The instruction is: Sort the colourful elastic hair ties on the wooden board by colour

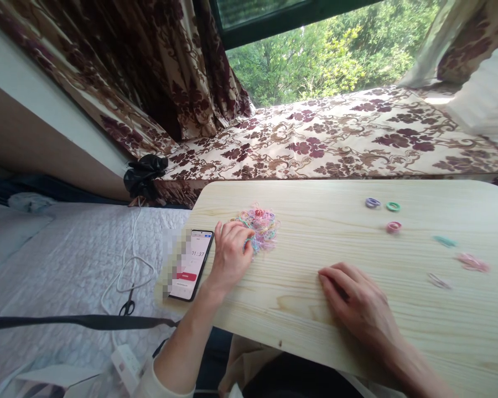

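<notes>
My left hand (231,249) is at the left edge of a tangled pile of thin, multicoloured rubber bands (265,226). Its thumb and forefinger are closed on a bluish-green strand there; whether that strand is free of the pile cannot be made out. My right hand (357,296) rests on the tabletop with its fingers curled together and nothing visible in them. To its right lie small sorted groups: a teal one (445,241), a pink one (473,262) and a pale one (439,281). Farther back sit purple (372,203), green (393,206) and pink (394,227) coiled bands.
A phone (193,265) showing a timer lies by my left wrist on the light wooden table (290,287). On the bed (78,237) at left are a white cable (124,260), scissors (127,307) and a power strip (125,365). A floral-covered window ledge (315,143) runs behind.
</notes>
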A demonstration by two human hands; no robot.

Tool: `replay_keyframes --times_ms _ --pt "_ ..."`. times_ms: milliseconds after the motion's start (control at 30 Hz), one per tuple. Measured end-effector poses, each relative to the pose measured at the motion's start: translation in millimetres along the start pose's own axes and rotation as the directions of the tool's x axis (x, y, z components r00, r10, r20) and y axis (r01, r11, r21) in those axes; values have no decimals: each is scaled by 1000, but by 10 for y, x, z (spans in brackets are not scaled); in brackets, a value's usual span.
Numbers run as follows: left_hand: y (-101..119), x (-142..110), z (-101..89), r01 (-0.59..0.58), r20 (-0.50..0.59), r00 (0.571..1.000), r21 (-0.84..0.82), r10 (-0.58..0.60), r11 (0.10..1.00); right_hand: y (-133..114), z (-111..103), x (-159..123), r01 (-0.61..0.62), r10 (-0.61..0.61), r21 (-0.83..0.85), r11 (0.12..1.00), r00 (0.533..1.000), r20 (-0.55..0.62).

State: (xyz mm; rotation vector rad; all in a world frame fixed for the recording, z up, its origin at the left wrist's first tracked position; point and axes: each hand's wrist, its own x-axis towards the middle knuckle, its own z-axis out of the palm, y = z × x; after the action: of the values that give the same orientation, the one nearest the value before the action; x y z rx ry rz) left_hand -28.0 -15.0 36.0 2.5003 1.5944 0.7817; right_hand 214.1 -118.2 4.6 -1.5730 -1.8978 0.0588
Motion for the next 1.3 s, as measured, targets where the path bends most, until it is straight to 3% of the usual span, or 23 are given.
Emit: replay_keyframes --times_ms 400,600,767,867,1300 --pt "9 -30 -6 -41 4 999 -33 42 999 -14 -6 0 -20 20 -8 1000 1000 20" --pt "234 -108 41 -140 14 990 -115 143 983 -35 -73 93 -92 78 87 992 985 156" --pt "546 -184 85 -177 64 979 -217 195 960 -160 -135 220 -281 198 342 897 946 257" --pt "660 -216 109 -179 92 974 -239 206 955 -194 -107 242 -324 223 419 848 936 272" --pt "802 -223 135 -284 81 947 -247 312 926 -189 -104 256 -419 323 515 747 907 270"
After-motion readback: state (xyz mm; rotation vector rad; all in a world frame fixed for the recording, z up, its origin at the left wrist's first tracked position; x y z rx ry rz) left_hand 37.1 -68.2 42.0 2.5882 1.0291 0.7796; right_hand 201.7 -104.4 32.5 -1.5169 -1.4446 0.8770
